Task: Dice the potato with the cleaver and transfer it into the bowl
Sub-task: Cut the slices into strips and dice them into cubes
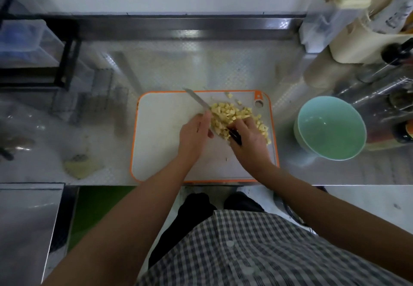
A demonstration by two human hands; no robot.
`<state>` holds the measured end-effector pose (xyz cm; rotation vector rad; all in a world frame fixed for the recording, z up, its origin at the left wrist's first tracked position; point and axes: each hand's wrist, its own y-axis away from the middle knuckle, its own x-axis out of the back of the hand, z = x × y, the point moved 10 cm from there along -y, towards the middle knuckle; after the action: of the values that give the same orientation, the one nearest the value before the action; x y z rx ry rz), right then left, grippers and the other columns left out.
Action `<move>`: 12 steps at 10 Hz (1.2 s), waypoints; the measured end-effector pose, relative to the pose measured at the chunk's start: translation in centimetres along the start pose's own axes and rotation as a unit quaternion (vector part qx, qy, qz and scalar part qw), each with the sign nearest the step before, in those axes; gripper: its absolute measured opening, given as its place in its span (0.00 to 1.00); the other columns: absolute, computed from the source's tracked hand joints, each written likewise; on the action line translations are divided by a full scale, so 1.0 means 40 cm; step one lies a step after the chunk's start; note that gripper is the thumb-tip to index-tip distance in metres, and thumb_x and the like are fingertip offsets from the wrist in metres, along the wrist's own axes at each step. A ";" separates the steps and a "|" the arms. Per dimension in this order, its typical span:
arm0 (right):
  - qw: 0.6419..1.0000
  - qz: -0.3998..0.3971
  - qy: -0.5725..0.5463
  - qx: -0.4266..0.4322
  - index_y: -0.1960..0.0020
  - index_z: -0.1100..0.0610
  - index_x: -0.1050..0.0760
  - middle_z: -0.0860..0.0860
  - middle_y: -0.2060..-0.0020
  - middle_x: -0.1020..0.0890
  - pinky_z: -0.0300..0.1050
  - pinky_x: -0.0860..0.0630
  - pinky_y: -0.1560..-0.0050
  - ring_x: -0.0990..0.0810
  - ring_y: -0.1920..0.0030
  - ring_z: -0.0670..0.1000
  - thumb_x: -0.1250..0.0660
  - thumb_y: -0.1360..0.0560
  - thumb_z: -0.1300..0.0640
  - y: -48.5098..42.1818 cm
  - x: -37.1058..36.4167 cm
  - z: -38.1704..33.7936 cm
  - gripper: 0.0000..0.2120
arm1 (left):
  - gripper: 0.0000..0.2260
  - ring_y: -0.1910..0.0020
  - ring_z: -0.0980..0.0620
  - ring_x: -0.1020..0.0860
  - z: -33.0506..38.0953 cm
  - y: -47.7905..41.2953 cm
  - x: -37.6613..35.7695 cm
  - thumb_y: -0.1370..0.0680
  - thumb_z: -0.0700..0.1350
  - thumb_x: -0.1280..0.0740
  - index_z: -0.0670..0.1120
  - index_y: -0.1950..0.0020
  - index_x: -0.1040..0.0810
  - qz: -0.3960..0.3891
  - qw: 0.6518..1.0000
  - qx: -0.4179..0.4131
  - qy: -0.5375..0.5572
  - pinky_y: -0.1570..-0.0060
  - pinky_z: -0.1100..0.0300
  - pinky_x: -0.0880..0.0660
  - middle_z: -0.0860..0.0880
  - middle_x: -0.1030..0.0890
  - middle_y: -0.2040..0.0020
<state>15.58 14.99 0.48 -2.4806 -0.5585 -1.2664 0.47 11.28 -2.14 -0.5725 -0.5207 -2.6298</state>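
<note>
The diced potato [232,118] sits heaped on the cutting board [161,151], beside the bowl [330,129]; the right hand [248,138] grips the cleaver [201,102] handle; the left hand [195,133] lays straight fingers along the blade; light, slippery cubes probably scatter, so scoop them on the blade's flat.

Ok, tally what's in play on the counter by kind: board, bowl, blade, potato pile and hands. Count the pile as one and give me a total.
White cutting board with an orange rim: 1
Pale green round bowl: 1
Steel cleaver with a black handle: 1
Pile of yellow diced potato: 1
Hands, left hand and right hand: 2
Total: 6
</note>
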 end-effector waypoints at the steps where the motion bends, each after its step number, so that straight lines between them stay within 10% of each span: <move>1: 0.998 -0.040 -0.043 0.036 0.45 0.59 0.31 0.60 0.49 0.29 0.52 0.25 0.67 0.26 0.60 0.62 0.32 0.30 0.68 0.044 -0.029 -0.042 0.15 | 0.15 0.65 0.48 0.25 0.008 0.002 -0.029 0.18 0.46 0.44 0.40 0.61 0.29 0.031 0.998 0.059 0.002 0.62 0.54 0.35 0.44 0.23 0.65; 3: 0.990 -0.093 -0.093 0.040 0.34 0.46 0.27 0.53 0.33 0.35 0.53 0.33 0.40 0.32 0.38 0.53 0.49 0.21 0.43 0.069 -0.019 -0.019 0.21 | 0.14 0.48 0.38 0.24 -0.040 0.025 -0.018 0.18 0.45 0.46 0.37 0.47 0.26 0.074 0.988 0.135 0.030 0.50 0.51 0.27 0.35 0.22 0.48; 4: 0.983 -0.164 -0.055 0.055 0.29 0.34 0.38 0.46 0.23 0.51 0.53 0.54 0.32 0.52 0.26 0.49 0.57 0.22 0.38 0.078 -0.046 -0.021 0.23 | 0.11 0.48 0.35 0.23 -0.055 0.028 -0.016 0.19 0.47 0.46 0.43 0.53 0.28 0.087 0.983 0.153 0.056 0.47 0.44 0.24 0.33 0.22 0.48; 12: 0.984 -0.170 -0.045 -0.018 0.27 0.32 0.45 0.45 0.23 0.58 0.63 0.62 0.29 0.62 0.24 0.50 0.58 0.21 0.39 -0.010 -0.087 0.012 0.23 | 0.15 0.53 0.37 0.23 -0.032 0.025 0.001 0.20 0.41 0.47 0.36 0.58 0.24 0.095 0.989 0.116 0.011 0.48 0.45 0.27 0.35 0.21 0.56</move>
<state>13.87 14.82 -2.61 -2.5584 -1.0274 -1.2941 0.50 9.86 -2.96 -0.4933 -0.7179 -2.3523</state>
